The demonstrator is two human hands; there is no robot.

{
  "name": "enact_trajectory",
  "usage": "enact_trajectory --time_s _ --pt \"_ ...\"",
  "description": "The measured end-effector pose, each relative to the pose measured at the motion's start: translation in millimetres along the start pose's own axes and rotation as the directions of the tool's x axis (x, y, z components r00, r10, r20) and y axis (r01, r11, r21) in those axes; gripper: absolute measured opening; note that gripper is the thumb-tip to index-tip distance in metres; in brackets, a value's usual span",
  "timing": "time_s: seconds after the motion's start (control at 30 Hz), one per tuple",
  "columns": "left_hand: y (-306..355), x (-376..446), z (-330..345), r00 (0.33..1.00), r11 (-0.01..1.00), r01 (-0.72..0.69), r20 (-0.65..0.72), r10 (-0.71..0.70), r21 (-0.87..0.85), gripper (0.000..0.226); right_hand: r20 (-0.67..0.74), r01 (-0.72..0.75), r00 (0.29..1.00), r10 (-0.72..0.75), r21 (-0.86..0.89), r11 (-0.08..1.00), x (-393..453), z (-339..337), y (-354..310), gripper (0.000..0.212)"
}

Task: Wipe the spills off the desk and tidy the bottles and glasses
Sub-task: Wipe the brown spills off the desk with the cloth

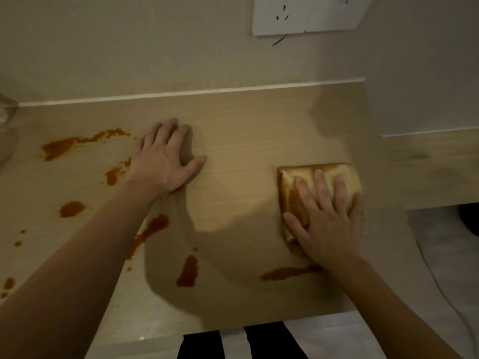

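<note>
Orange-brown spills [62, 147] cover the left half and the lower middle of the desk [246, 141]; I count several patches, one long streak in the upper left of the frame, small drops along the left edge, and one streak [287, 272] in the lower middle, just under my right wrist. My left hand [166, 159] lies flat on the desk in the middle left of the frame, with fingers straight and a little spread, holding nothing. It rests just beside the spills. My right hand [326, 221] is in the middle right of the frame and presses down on a folded cloth [293, 187] with straight, spread fingers. The cloth is pale with orange-brown stain on its edges, and it lies flat on the desk. At the far left edge of the frame I see part of a clear glass object [6, 110]; I cannot tell if it is a bottle or a glass. On the wall at the top there is a white socket plate [285, 19].
</note>
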State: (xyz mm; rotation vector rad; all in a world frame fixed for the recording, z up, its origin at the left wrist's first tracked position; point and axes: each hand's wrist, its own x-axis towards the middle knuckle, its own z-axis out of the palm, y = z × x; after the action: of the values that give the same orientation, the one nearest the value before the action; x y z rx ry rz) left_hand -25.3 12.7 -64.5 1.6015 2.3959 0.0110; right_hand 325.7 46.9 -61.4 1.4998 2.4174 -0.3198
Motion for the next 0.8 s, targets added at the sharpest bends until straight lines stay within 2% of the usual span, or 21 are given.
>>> enact_trajectory --time_s 0.17,0.3,0.4,0.5,0.63,0.8 --pt "3 0 -3 1.000 1.000 0.013 0.013 -0.013 -0.007 0.091 -0.036 -0.030 0.999 0.031 0.020 0.999 23 -3 -20 0.080" --pt "5 -1 -6 0.999 1.000 0.021 0.025 -0.021 -0.002 0.087 -0.013 0.080 0.997 -0.080 -0.015 0.997 -2 2 -25 0.080" --pt "4 -1 -6 1.000 1.000 0.014 0.022 -0.014 -0.005 0.085 -0.003 0.136 0.991 -0.135 0.022 0.991 -29 9 -10 0.080" --pt "3 0 -5 1.000 1.000 0.006 0.022 -0.006 -0.004 0.088 0.013 0.088 0.996 -0.089 0.048 0.995 -39 8 19 0.081" --pt "1 0 -2 1.000 1.000 0.013 0.027 -0.013 -0.012 0.091 0.023 -0.023 0.999 0.022 0.052 0.998 -2 -6 50 0.082" --pt "0 2 -2 1.000 1.000 0.015 0.020 -0.015 -0.006 0.092 0.010 -0.027 1.000 0.027 -0.011 1.000 19 -13 49 0.082"
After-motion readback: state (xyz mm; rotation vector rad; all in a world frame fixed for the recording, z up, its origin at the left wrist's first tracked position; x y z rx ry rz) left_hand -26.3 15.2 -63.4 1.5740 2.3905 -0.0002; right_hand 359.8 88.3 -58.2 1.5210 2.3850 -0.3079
